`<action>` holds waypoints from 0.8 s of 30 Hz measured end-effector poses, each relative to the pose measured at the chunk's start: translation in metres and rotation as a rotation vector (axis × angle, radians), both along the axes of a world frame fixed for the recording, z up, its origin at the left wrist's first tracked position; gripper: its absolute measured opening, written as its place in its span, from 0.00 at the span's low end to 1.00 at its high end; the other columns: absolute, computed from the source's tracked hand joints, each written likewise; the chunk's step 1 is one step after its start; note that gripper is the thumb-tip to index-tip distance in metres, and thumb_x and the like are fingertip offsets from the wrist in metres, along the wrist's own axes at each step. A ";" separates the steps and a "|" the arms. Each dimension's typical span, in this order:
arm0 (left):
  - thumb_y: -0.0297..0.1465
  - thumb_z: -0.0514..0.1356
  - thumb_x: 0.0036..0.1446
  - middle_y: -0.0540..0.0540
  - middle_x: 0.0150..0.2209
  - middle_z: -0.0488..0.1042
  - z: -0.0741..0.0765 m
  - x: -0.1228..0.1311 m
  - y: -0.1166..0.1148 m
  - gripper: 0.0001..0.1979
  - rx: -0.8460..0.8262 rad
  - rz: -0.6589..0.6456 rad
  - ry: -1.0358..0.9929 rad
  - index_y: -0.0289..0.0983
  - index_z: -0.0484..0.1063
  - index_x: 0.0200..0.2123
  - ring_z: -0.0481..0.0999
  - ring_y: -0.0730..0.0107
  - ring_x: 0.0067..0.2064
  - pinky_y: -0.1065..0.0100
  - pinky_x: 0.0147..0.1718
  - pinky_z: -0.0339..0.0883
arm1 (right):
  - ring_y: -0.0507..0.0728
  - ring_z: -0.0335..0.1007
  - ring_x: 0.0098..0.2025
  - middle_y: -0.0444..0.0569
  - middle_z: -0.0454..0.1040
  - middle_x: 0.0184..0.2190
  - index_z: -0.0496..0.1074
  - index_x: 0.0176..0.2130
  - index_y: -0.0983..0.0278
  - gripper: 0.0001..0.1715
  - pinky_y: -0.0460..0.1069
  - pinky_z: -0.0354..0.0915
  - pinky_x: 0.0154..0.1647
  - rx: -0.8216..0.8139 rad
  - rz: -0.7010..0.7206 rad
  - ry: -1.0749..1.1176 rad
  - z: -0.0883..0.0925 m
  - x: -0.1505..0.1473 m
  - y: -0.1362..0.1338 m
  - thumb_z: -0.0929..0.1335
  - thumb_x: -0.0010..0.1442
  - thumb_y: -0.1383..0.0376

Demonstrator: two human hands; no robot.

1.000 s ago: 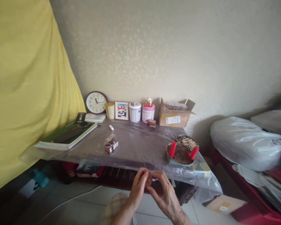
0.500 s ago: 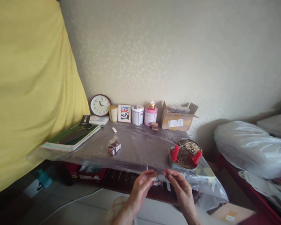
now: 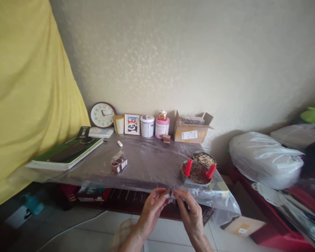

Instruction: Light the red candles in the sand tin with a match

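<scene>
In front of the table's near edge, my left hand point(image 3: 152, 207) is closed on a small box that looks like a matchbox point(image 3: 167, 196), with a white side showing. My right hand point(image 3: 191, 209) is beside it, thumb and forefinger pinched close to the box's end; a small pale thing shows at its fingertips, too small to name. Just beyond the hands stands an oval tin point(image 3: 195, 182) with dark grains and two red candles point(image 3: 188, 168). Behind that, a round tin holds matchsticks point(image 3: 204, 160). A wrapped pack of small boxes point(image 3: 119, 165) lies left of centre.
Along the wall stand a clock point(image 3: 103, 114), a yellow cup point(image 3: 118, 124), a panda picture point(image 3: 132, 124), a white canister point(image 3: 147, 126), a pink canister point(image 3: 162, 128) and a cardboard box point(image 3: 190, 133). A green book point(image 3: 65, 154) lies left. Plastic sheeting covers the table point(image 3: 147, 164).
The view has shifted, so the table things sit further left. My right fingertips have come closer to the box in my left hand, and the box has tilted.
</scene>
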State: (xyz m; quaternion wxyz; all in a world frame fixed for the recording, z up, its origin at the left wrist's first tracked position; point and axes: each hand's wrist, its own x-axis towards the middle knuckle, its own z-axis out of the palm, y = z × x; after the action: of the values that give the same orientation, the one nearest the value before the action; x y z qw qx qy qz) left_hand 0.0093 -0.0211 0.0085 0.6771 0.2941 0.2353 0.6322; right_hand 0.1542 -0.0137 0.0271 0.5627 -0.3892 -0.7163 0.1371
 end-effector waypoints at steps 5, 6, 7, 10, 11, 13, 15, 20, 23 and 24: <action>0.31 0.61 0.54 0.44 0.39 0.77 -0.001 0.004 0.001 0.07 0.034 -0.002 0.005 0.36 0.73 0.37 0.73 0.66 0.43 0.63 0.47 0.62 | 0.55 0.75 0.38 0.48 0.77 0.35 0.72 0.41 0.59 0.09 0.46 0.69 0.40 0.099 -0.051 -0.085 0.005 -0.001 -0.004 0.65 0.60 0.69; 0.31 0.61 0.54 0.44 0.39 0.77 -0.001 0.005 0.001 0.07 0.035 -0.002 0.010 0.35 0.73 0.37 0.73 0.66 0.43 0.63 0.47 0.62 | 0.55 0.75 0.37 0.48 0.77 0.35 0.71 0.41 0.60 0.09 0.46 0.69 0.40 0.098 -0.063 -0.089 0.004 -0.001 -0.003 0.65 0.60 0.69; 0.31 0.61 0.54 0.43 0.38 0.77 0.000 0.005 0.001 0.07 0.033 -0.001 0.013 0.35 0.73 0.37 0.73 0.65 0.43 0.63 0.47 0.62 | 0.54 0.75 0.37 0.48 0.77 0.35 0.71 0.41 0.60 0.08 0.46 0.69 0.40 0.097 -0.071 -0.093 0.002 -0.001 -0.002 0.65 0.61 0.69; 0.32 0.62 0.53 0.44 0.38 0.77 0.002 0.006 0.003 0.08 0.007 0.006 0.013 0.35 0.73 0.37 0.74 0.66 0.42 0.63 0.46 0.62 | 0.54 0.75 0.38 0.47 0.77 0.35 0.71 0.41 0.60 0.08 0.46 0.69 0.40 0.095 -0.092 -0.108 0.000 0.001 0.002 0.64 0.61 0.69; 0.32 0.63 0.52 0.44 0.37 0.77 0.002 0.006 0.003 0.08 -0.006 0.014 0.011 0.35 0.73 0.36 0.74 0.66 0.42 0.64 0.46 0.63 | 0.54 0.75 0.38 0.47 0.77 0.35 0.71 0.41 0.60 0.08 0.46 0.69 0.40 0.101 -0.100 -0.113 0.002 0.002 0.003 0.64 0.61 0.69; 0.33 0.64 0.51 0.44 0.36 0.77 0.003 0.006 0.006 0.09 -0.029 0.037 0.005 0.35 0.74 0.36 0.74 0.66 0.41 0.64 0.45 0.63 | 0.55 0.75 0.38 0.47 0.77 0.35 0.71 0.40 0.59 0.08 0.47 0.69 0.41 0.129 -0.125 -0.115 0.009 0.003 0.002 0.64 0.61 0.69; 0.34 0.65 0.50 0.44 0.35 0.78 0.003 0.007 0.009 0.10 -0.042 0.060 0.001 0.35 0.74 0.35 0.75 0.66 0.41 0.64 0.46 0.63 | 0.55 0.74 0.39 0.48 0.76 0.36 0.70 0.41 0.59 0.09 0.48 0.69 0.41 0.174 -0.147 -0.109 0.020 0.004 -0.003 0.63 0.61 0.70; 0.33 0.65 0.49 0.45 0.33 0.78 0.013 0.011 0.010 0.09 -0.048 0.073 -0.004 0.35 0.74 0.33 0.75 0.67 0.38 0.64 0.46 0.63 | 0.57 0.71 0.45 0.51 0.75 0.42 0.67 0.46 0.58 0.16 0.53 0.66 0.46 0.301 -0.093 -0.208 0.029 0.006 -0.011 0.63 0.60 0.74; 0.33 0.63 0.53 0.44 0.37 0.77 0.026 0.012 0.004 0.08 0.002 0.046 0.000 0.36 0.73 0.36 0.74 0.66 0.42 0.63 0.48 0.62 | 0.57 0.72 0.39 0.49 0.76 0.38 0.69 0.42 0.59 0.12 0.51 0.67 0.41 0.289 -0.163 -0.350 0.013 0.013 0.005 0.63 0.61 0.72; 0.33 0.62 0.53 0.44 0.39 0.77 0.030 0.011 0.002 0.08 0.015 0.036 0.006 0.36 0.73 0.36 0.74 0.66 0.43 0.63 0.49 0.62 | 0.56 0.73 0.37 0.48 0.76 0.35 0.70 0.40 0.60 0.09 0.51 0.67 0.40 0.273 -0.217 -0.329 0.008 0.017 0.012 0.63 0.61 0.71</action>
State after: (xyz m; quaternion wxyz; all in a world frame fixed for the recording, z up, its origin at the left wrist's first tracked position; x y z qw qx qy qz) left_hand 0.0207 -0.0194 0.0382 0.6627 0.2965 0.2378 0.6453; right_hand 0.1708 -0.0016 0.0349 0.4972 -0.4013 -0.7643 -0.0874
